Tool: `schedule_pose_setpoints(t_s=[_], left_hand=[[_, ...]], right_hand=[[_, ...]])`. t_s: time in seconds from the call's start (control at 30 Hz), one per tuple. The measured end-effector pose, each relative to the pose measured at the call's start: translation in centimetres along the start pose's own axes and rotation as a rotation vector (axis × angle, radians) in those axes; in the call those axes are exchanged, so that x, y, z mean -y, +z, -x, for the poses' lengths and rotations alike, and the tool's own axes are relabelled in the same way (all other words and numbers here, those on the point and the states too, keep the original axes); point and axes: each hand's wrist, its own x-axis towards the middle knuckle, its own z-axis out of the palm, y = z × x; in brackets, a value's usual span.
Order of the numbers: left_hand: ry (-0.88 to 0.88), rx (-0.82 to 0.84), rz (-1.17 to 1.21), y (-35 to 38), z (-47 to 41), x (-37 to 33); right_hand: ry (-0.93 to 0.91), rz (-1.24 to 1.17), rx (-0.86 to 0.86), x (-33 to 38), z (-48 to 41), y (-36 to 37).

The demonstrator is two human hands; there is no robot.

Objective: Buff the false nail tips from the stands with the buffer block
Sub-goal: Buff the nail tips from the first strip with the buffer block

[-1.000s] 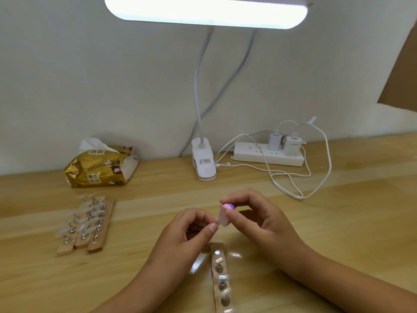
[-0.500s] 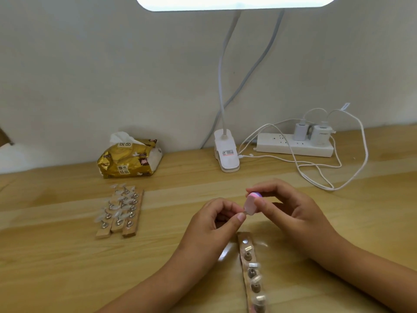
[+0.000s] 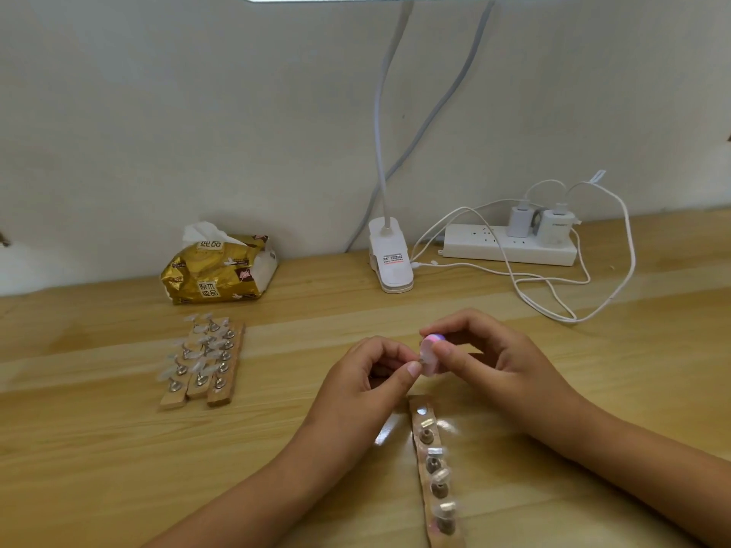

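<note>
Far left on the table (image 3: 118, 448): three wooden stands (image 3: 201, 365) laid side by side, each carrying clear false tips on metal pegs, well apart from the hands; I judge this to be stock parked clear of the work. Behind them is a gold tissue pack (image 3: 219, 268), against the wall. Centre: left hand (image 3: 356, 385) raised just above the table, fingers curled, thumb and forefinger pinched together on something very small, most likely one nail tip (image 3: 418, 363), though it is too slight and blurred to be sure. It is held right against the buffer block (image 3: 429, 354), so one hand can steady it while the other rubs. The block is small, pink on its face with a purple band at the top edge, and stands upright between the hands. Below it, the near stand (image 3: 435, 468) runs toward the camera; its far peg looks bare, which fits a tip taken off. Right hand (image 3: 494, 361): thumb and forefinger pinch the block, other fingers loosely curled. Behind, a clip lamp base (image 3: 389, 259), then a power strip (image 3: 510, 247) with two chargers and looped white cable.
</note>
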Motion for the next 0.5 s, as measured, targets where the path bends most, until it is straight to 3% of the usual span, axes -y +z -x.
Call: schedule_pose_setpoints(t_s=[0.5], left_hand=[[-0.028, -0.006, -0.006, -0.05, 0.01, 0.03]], right_hand=[[-0.055, -0.043, -0.046, 0.31, 0.06, 0.19]])
